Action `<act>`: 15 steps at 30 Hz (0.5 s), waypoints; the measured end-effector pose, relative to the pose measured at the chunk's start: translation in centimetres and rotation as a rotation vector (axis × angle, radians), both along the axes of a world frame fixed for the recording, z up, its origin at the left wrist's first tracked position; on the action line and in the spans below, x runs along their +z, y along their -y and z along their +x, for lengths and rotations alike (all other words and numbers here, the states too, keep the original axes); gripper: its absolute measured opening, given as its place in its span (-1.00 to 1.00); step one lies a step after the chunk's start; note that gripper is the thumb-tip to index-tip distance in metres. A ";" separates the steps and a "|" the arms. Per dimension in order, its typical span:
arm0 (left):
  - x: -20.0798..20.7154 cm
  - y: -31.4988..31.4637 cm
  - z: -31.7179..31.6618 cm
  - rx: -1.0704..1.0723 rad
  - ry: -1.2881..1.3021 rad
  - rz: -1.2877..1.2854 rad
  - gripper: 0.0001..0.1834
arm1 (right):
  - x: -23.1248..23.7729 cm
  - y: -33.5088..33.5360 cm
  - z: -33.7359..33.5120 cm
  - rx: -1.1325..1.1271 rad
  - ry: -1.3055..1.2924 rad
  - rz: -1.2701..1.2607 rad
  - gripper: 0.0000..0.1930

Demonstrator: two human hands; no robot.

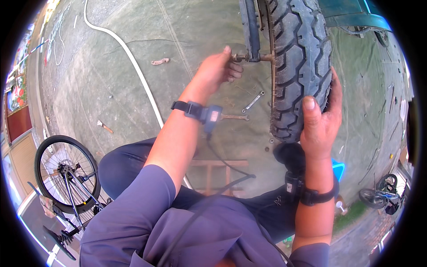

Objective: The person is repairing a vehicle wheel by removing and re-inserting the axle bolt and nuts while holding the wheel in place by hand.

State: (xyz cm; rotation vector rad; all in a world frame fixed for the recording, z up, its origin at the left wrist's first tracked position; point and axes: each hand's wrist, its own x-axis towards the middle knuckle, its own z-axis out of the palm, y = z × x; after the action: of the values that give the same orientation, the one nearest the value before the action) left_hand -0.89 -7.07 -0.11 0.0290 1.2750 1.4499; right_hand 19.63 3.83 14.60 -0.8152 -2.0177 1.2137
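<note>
A wheel with a black knobbly tyre [300, 58] stands upright in front of me, held in a dark fork leg [251, 33]. A rusty axle [242, 58] with a threaded end sticks out to the left of the fork. My left hand [219, 69] is closed at that end, thumb on top and fingers curled below; its fingertips partly hide what they pinch. On the tyre's lower right side my right hand [321, 122] is pressed, thumb across the tread and fingers wrapped behind the sidewall. Both wrists wear strapped devices with cables.
Two wrenches, a small double-ended wrench [253, 102] and an open-ended wrench [235, 117], lie on the green ground sheet. A white hose [129, 53] runs along the left. A bicycle wheel [66, 173] stands lower left. Teal bodywork [356, 20] is at upper right.
</note>
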 end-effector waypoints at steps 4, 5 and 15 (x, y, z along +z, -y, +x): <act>-0.6 -0.4 -0.1 0.006 -0.060 0.009 -0.66 | 0.2 0.0 0.0 0.002 0.023 0.028 -0.12; -0.9 -0.4 0.0 0.020 -0.063 0.028 -0.68 | 0.2 -0.1 0.0 0.002 0.033 0.039 -0.12; -2.0 -0.6 0.5 0.068 -0.114 0.127 -0.70 | 0.4 -0.1 -0.3 -0.009 0.017 0.020 -0.15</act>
State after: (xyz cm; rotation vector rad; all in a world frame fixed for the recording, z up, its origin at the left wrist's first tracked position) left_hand -0.37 -6.51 -2.14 0.1569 1.2843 1.6058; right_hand 19.37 3.93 14.96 -0.8264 -2.0344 1.1840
